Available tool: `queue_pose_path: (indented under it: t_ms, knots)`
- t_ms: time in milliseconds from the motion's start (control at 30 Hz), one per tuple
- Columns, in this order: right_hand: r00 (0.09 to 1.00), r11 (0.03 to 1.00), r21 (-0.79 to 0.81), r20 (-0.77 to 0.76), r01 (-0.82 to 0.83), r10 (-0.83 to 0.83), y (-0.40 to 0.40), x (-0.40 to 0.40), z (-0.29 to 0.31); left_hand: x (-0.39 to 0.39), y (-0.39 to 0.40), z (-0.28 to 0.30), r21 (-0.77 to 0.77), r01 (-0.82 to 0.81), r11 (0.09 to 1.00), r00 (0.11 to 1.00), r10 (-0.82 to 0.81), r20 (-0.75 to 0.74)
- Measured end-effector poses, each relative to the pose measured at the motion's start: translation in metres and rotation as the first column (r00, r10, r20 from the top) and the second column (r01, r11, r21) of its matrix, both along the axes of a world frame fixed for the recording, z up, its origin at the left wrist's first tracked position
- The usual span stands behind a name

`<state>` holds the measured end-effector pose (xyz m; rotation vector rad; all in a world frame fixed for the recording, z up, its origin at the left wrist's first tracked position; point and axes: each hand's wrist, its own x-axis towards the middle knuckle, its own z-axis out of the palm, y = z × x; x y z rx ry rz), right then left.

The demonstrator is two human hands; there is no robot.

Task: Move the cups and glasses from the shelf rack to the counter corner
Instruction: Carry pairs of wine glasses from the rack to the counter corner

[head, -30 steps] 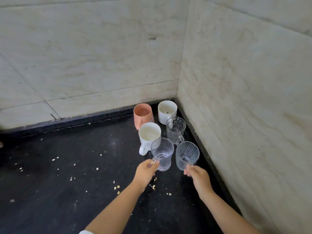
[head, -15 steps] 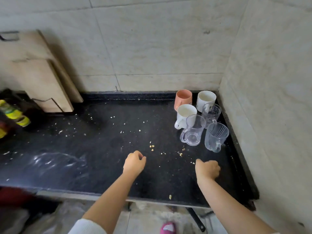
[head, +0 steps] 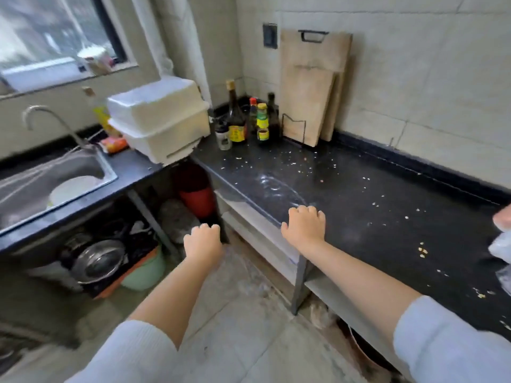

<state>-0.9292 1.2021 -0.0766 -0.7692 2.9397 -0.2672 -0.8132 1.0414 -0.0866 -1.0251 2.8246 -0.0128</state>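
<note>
My left hand (head: 203, 241) hangs over the floor in front of the gap between the two counters, fingers curled down, holding nothing. My right hand (head: 304, 223) hovers above the front edge of the black counter (head: 359, 205), fingers curled too and empty. At the far right edge of the view only slivers of the clear glasses (head: 502, 250) and of the orange cup (head: 504, 217) show. The rest of the cup group is out of view. A white lidded dish rack (head: 159, 124) stands on the counter at the left.
Sauce bottles (head: 237, 117) and wooden cutting boards (head: 312, 87) stand at the back of the black counter, which is strewn with crumbs. A sink (head: 47, 183) with a tap lies at the left. Pots and a green basin (head: 143, 269) sit under the sink counter.
I have let go of both glasses, which stay with the cups in the corner. Both hands pulled back, and my view swung left toward the sink and the dish rack.
</note>
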Motion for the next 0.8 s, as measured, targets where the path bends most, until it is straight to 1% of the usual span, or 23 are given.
queue_pose_path:
  t_ms: [67,167,233,333,400,533,633,800]
  knots:
    - [0.994,0.994,0.008,-0.021,-0.111,0.111,-0.059,0.025,0.01,0.037,-0.043,0.011,-0.048,-0.044,0.998,0.999,0.045,0.01]
    - [0.951,0.954,-0.011,-0.079,-0.301,0.299,-0.153,0.078,0.031,0.101,-0.112,0.027,-0.078,-0.116,0.99,0.993,0.116,0.007]
    - [0.89,0.891,-0.062,-0.114,-0.449,0.441,-0.231,0.131,0.049,0.161,-0.166,0.043,-0.092,-0.211,0.973,0.977,0.213,0.009]
    - [0.802,0.795,-0.129,-0.177,-0.593,0.57,-0.304,0.188,0.073,0.222,-0.22,0.066,-0.136,-0.323,0.937,0.945,0.327,0.005]
    - [0.716,0.704,-0.144,-0.219,-0.696,0.663,-0.357,0.231,0.086,0.271,-0.258,0.083,-0.161,-0.423,0.891,0.904,0.427,-0.011]
    - [0.571,0.565,-0.109,-0.279,-0.818,0.772,-0.44,0.293,0.109,0.346,-0.319,0.109,-0.193,-0.575,0.795,0.816,0.574,-0.067]
    - [0.49,0.486,-0.096,-0.3,-0.869,0.818,-0.496,0.326,0.123,0.387,-0.359,0.125,-0.203,-0.669,0.715,0.74,0.667,-0.091]
    - [0.42,0.396,-0.141,-0.346,-0.907,0.839,-0.587,0.358,0.154,0.426,-0.427,0.154,-0.204,-0.777,0.596,0.628,0.761,-0.167]
